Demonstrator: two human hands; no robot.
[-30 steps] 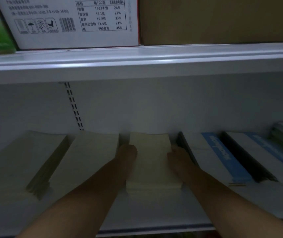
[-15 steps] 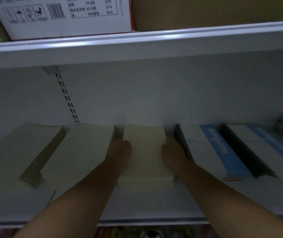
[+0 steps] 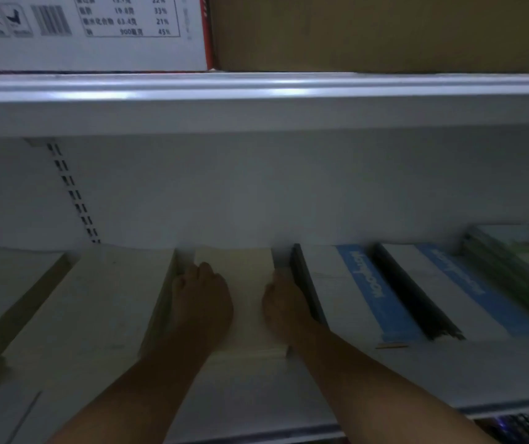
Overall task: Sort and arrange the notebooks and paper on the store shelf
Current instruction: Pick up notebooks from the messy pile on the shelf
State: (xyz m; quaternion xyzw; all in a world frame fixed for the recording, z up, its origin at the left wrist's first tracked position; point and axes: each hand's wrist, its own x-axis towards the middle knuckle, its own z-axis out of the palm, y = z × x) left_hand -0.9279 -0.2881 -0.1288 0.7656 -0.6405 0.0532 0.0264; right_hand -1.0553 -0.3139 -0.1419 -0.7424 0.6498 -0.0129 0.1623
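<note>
A stack of cream paper [image 3: 247, 302] lies in the middle of the white shelf [image 3: 449, 373], its far end close to the back wall. My left hand [image 3: 203, 302] grips its left edge, fingers curled down between it and the neighbouring cream stack [image 3: 96, 302]. On the stack's right edge my right hand [image 3: 280, 310] holds on, its fingers tucked against the black spine of a blue-and-white notebook pile [image 3: 362, 293]. The light is dim and the fingertips are hidden.
Another cream stack [image 3: 10, 280] sits far left, a second blue-and-white notebook pile [image 3: 458, 283] and a greenish pile [image 3: 519, 251] to the right. The upper shelf [image 3: 256, 100] hangs low overhead, bearing a white printed box [image 3: 96, 27] and a brown carton [image 3: 385, 30].
Both hands have slid the middle cream stack back toward the rear wall, keeping hold of its sides. The view has moved in closer.
</note>
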